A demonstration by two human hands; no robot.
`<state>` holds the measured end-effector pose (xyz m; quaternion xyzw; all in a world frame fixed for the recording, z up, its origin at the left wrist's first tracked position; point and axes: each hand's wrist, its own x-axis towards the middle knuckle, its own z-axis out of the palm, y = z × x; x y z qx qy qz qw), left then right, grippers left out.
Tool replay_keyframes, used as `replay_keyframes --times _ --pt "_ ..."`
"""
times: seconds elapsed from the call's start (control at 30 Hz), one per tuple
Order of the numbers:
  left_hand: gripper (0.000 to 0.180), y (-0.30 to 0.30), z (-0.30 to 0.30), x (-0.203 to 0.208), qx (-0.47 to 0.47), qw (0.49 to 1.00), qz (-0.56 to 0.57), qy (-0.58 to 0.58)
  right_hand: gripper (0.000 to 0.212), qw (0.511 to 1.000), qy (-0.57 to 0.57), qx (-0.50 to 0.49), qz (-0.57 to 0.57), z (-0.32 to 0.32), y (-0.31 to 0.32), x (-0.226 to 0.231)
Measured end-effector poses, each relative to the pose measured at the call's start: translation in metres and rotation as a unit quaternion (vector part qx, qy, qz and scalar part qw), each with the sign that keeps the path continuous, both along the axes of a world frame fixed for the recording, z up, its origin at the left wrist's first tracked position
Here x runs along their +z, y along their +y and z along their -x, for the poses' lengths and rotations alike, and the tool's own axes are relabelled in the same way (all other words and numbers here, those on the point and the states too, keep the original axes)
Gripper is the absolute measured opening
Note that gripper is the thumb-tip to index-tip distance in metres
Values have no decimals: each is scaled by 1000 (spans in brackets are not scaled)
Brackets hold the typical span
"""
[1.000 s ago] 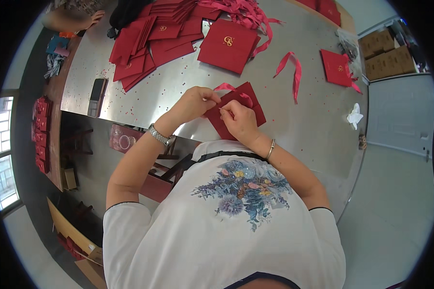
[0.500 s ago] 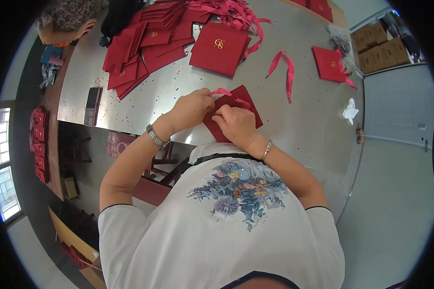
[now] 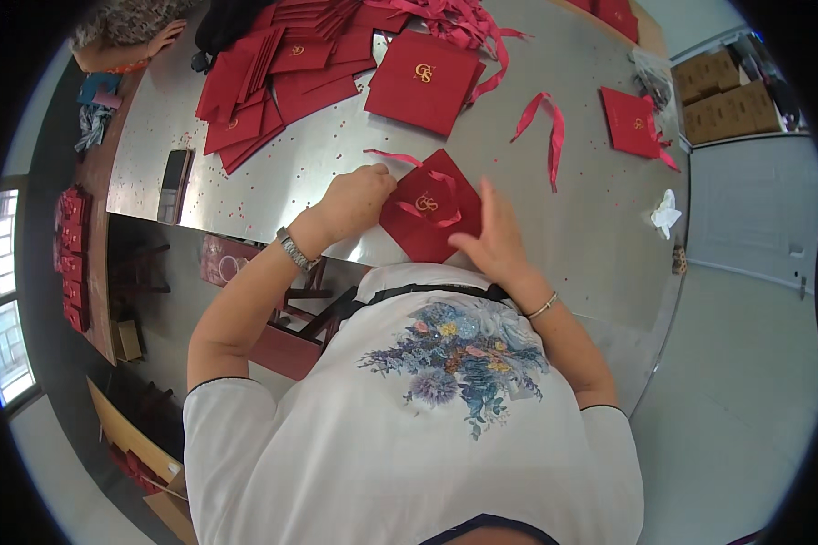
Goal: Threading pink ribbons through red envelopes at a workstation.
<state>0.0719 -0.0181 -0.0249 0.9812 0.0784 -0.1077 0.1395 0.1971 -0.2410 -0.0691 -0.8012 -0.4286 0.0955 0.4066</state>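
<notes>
A small red paper gift bag with a gold emblem lies flat and turned cornerwise on the metal table in front of me. A pink ribbon loops over its face, one loose end reaching out past the upper left edge. At the bag's left side, my left hand is closed, its curled fingers gripping the edge; the fingertips are partly hidden. My right hand is open at the right side, with fingers stretched along the edge and the thumb spread apart over the bag's lower right part.
Stacked red bags and a heap of pink ribbons lie at the back. A larger red bag sits beyond mine. Phone at left; single ribbon, ribboned bag and crumpled tissue at right. Another person's hand rests far left.
My right hand has drawn away from the ribbon to the bag's right edge and its fingers have spread. The emblem and ribbon loop are now uncovered. My left hand stays at the left side.
</notes>
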Motion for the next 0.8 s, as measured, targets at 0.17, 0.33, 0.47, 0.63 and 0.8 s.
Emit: replay_keyframes --times 0.17,0.33,0.47,0.63,0.8 --pt "10 5 4 -5 12 992 -113 -46 89 964 -110 111 216 3 5 0" --pt "27 68 18 -9 165 974 -154 -28 88 960 -111 119 226 2 6 -2" --pt "21 63 11 -24 289 953 -84 -29 86 963 -130 111 209 2 5 0" --pt "21 76 0 -30 369 922 -73 -91 86 960 -134 113 218 3 6 -1" --pt "26 87 2 -41 443 851 27 -281 87 960 -101 119 232 1 4 0"
